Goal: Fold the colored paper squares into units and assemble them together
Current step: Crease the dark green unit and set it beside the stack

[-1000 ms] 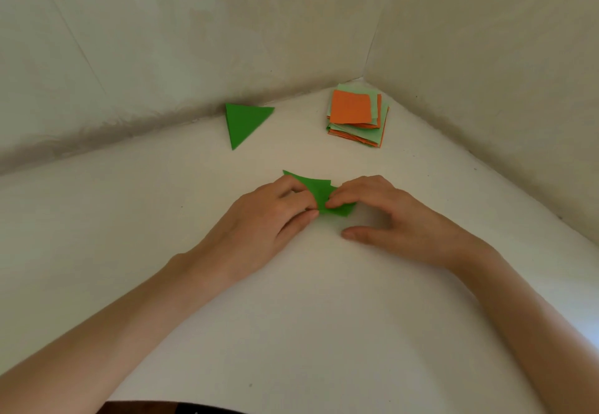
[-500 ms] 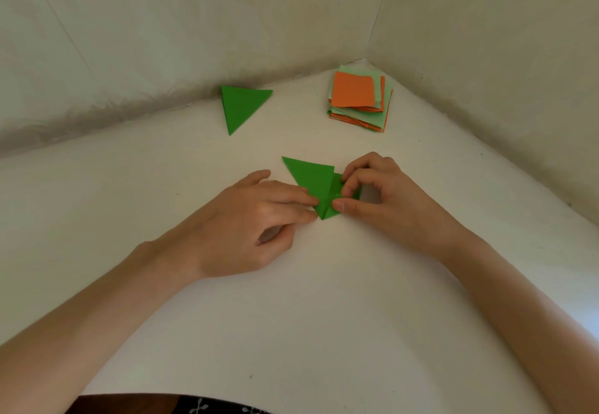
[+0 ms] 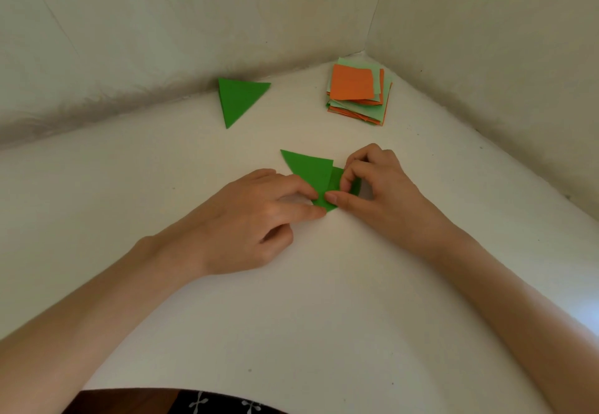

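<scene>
since 1 second ago the left hand (image 3: 256,215) has slid back off the green folded paper (image 3: 311,170), so a clean triangle of it now shows, and the right hand (image 3: 385,193) has gone from flat to curled. the paper lies flat on the white table (image 3: 324,300), mid-view, between the 2 hands. its left part is a large triangle pointing toward the person; a smaller flap overlaps it on the right. the left hand's fingers reach out nearly straight, and 2 fingertips (image 3: 316,214) press the lower point down; it grips nothing. the right hand's fingers are bent, thumb and forefinger pinching the small flap. farther back and to the left, well apart, a 2nd green triangle (image 3: 241,99) lies flat near the wall (image 3: 162,24). in the back right corner sits a stack of orange and pale green squares (image 3: 356,92), an orange one on top. dark patterned cloth (image 3: 210,405) shows at the bottom edge.
</scene>
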`<state>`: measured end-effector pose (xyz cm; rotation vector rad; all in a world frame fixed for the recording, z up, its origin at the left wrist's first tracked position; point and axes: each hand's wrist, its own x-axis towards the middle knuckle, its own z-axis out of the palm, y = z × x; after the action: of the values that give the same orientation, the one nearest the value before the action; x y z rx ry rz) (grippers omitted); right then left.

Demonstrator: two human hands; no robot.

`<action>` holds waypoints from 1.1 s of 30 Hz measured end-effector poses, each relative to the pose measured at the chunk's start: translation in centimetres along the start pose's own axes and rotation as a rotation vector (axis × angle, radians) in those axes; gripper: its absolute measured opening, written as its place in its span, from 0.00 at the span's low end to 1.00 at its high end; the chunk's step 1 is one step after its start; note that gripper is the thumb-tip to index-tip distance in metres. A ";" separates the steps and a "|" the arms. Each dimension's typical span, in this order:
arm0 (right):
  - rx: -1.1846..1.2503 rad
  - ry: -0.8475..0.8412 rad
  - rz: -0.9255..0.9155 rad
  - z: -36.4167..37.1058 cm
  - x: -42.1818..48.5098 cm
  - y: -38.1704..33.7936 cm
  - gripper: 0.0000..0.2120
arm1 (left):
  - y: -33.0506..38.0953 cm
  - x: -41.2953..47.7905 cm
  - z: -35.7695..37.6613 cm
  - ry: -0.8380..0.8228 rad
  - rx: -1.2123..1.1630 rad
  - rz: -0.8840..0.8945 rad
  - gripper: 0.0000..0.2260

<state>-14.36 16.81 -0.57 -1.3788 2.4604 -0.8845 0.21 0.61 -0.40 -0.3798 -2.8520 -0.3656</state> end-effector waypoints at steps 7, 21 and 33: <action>-0.056 0.060 -0.005 -0.9 -0.3 0.0 0.03 | 0.2 -0.1 0.2 -0.040 0.023 -0.052 0.20; -0.097 0.005 0.026 -1.1 -1.1 0.0 0.09 | 0.7 -0.2 0.4 -0.038 0.023 -0.077 0.19; -0.128 0.009 -0.002 -0.7 -1.2 0.5 0.13 | 0.7 -0.5 0.4 -0.006 -0.036 -0.066 0.19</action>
<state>-14.33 18.27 -0.47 -1.4210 2.5626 -0.7469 0.76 1.24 -0.73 -0.2946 -2.8724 -0.4300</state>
